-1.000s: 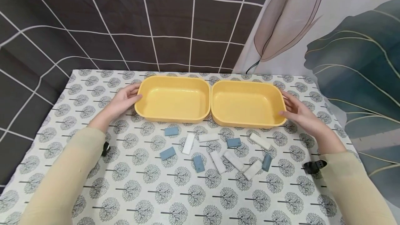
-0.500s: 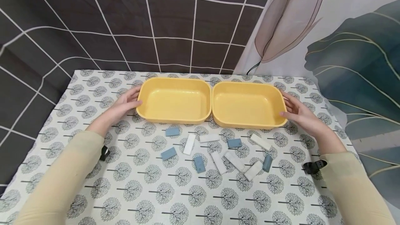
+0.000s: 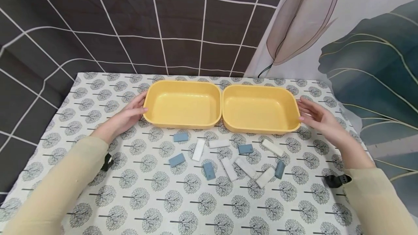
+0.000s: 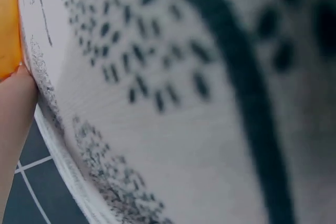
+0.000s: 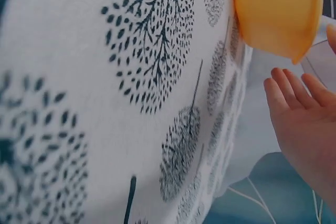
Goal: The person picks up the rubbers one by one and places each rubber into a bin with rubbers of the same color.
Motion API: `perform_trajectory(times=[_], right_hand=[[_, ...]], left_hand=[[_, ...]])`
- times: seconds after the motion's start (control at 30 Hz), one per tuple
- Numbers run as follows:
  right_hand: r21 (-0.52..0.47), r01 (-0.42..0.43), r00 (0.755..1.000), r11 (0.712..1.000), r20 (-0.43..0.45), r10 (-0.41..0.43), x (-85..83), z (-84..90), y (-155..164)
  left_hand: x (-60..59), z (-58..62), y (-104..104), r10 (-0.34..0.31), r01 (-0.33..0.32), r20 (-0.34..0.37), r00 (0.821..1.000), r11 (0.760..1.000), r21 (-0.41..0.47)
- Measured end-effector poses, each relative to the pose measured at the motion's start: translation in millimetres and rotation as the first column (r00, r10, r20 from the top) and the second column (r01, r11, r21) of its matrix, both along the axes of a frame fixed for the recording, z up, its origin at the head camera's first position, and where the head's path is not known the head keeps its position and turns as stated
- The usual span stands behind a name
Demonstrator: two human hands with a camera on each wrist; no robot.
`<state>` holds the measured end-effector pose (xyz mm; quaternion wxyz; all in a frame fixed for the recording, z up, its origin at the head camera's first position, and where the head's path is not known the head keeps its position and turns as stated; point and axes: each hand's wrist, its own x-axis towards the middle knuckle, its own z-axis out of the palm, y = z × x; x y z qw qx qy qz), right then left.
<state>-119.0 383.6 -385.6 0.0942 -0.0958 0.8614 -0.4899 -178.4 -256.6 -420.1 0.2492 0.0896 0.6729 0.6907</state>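
Two yellow rectangular bins stand end to end on the table in the head view. My left hand [image 3: 128,115] is at the outer end of the left bin [image 3: 183,106], fingers along the wall and thumb tip right at the rim. In the left wrist view only part of that hand [image 4: 16,103] shows, against the bin's orange-looking edge [image 4: 8,24]. Beside the right bin [image 3: 261,110], my right hand [image 3: 323,120] has its fingers extended and holds nothing. A small gap separates the right hand [image 5: 307,114] from the bin [image 5: 278,14] in the right wrist view.
In front of the bins lie several small blue blocks [image 3: 177,160] and several longer white blocks [image 3: 198,150], loosely scattered. The tablecloth [image 3: 130,211] has a tree print. A dark gridded curtain [image 3: 130,17] hangs behind the table, and a leaf-patterned curtain [image 3: 300,21] on the right.
My right hand has drawn back to the right, off the right bin's end. My left thumb has slid slightly down along the left bin's rim. Bins and blocks stay in place.
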Motion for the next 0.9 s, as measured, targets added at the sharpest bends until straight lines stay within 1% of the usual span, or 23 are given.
perform_trajectory(times=[0.07,0.13,0.23,0.33,0.43,0.47,0.53,0.67,0.77,0.9], right_hand=[[-0.047,0.008,0.999,0.999,-0.039,-0.01,4.6,0.8,1],[-0.08,0.034,0.997,0.996,-0.073,-0.04,9.7,1.8,1],[-0.135,0.081,0.992,0.988,-0.09,-0.093,17.8,4.5,0],[-0.217,0.124,0.985,0.968,-0.089,-0.146,27.2,7.8,-3],[-0.331,0.128,0.981,0.935,-0.093,-0.168,35.8,10.5,-8],[-0.361,0.124,0.981,0.924,-0.096,-0.169,38.7,11.2,-10],[-0.391,0.108,0.981,0.914,-0.107,-0.162,43.8,11.9,-13],[-0.394,0.09,0.984,0.915,-0.104,-0.142,54.0,10.8,-19],[-0.383,0.073,0.989,0.921,-0.092,-0.117,60.8,7.9,-22],[-0.375,0.009,0.996,0.927,-0.075,-0.04,68.8,3.2,-24]], left_hand=[[-0.1,-2.2,0,0.005,-0.006,0.009,1.0,1.0,0.024],[-0.2,-3.8,0,0.012,-0.013,0.017,1.0,0.999,0.042],[-0.3,-5.4,0,0.02,-0.022,0.03,0.999,0.997,0.067],[-0.8,-6.7,-1,0.022,-0.025,0.035,0.999,0.996,0.081],[-1.6,-7.4,-1,0.023,-0.025,0.034,0.999,0.996,0.087],[-1.9,-7.6,-2,0.023,-0.026,0.032,0.999,0.996,0.088],[-2.3,-7.6,-2,0.025,-0.027,0.032,0.999,0.996,0.087],[-3.0,-6.6,-3,0.028,-0.031,0.035,0.999,0.995,0.092],[-3.8,-6.3,-3,0.032,-0.036,0.038,0.999,0.995,0.094],[-3.3,-5.8,-3,0.037,-0.041,0.036,0.999,0.995,0.093]])
